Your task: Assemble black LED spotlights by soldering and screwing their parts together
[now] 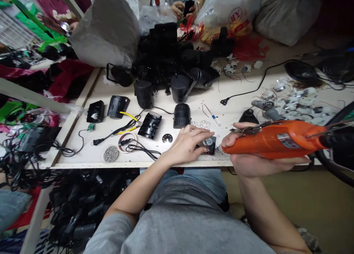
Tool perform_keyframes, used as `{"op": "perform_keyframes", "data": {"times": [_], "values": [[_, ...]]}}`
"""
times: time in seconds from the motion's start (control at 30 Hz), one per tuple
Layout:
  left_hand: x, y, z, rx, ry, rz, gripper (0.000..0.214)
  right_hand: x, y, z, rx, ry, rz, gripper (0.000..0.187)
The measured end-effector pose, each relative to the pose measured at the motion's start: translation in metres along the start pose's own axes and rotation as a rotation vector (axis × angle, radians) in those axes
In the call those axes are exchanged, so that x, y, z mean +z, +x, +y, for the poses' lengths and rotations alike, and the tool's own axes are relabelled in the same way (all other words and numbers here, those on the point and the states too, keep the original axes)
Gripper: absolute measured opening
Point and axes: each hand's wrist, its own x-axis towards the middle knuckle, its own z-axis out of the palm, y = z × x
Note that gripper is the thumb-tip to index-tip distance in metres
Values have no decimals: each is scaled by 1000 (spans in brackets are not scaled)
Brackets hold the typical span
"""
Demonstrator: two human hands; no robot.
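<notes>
My right hand [246, 165] is wrapped round an orange electric screwdriver [271, 139], whose tip points left. My left hand [188, 143] holds a small black part with a round grey motor [209, 141] near the table's front edge. Thumb and fingers sit on either side of that part, and the screwdriver tip is close to its right side; whether they touch I cannot tell. Behind the left hand lie several small shiny round pieces [201, 124]. A black housing [181, 115] stands just beyond it, and a round black disc with lens dots [167, 138] lies to its left.
A dish of screws [111, 153], a tape roll [127, 141] and yellow-handled pliers [128, 116] lie on the left. Black housings [163, 44] and plastic bags [229, 10] are piled behind. White parts [301, 103] cover the right. Another person's hands [185, 11] are across the table.
</notes>
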Motion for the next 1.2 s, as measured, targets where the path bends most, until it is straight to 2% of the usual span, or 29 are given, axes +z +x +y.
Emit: {"op": "perform_keyframes", "data": {"times": [0.1, 0.2, 0.33, 0.47, 0.63, 0.8, 1.07, 1.2], "values": [[-2, 8, 1, -21, 71, -53, 32, -2, 4, -6, -141, 3, -60, 88], [3, 10, 0, -56, 6, 25, 23, -8, 6, -11, -185, -23, -141, 85], [16, 6, -2, -120, -132, 185, 24, -16, 7, -12, -198, -53, -103, 96], [28, 3, -6, -121, -133, 232, 22, -15, 8, -12, -197, -37, -51, 96], [32, 0, -8, -95, -127, 244, 22, -1, 2, -24, -213, -7, -75, 82], [33, 2, -8, -119, -22, 257, 25, 6, 1, -28, -258, -60, -124, 84], [36, 5, -12, -160, -126, 244, 27, 15, 8, -17, -260, -41, -82, 90], [36, 5, -11, -174, -136, 236, 26, 18, 11, -9, -222, -31, -136, 93]]}}
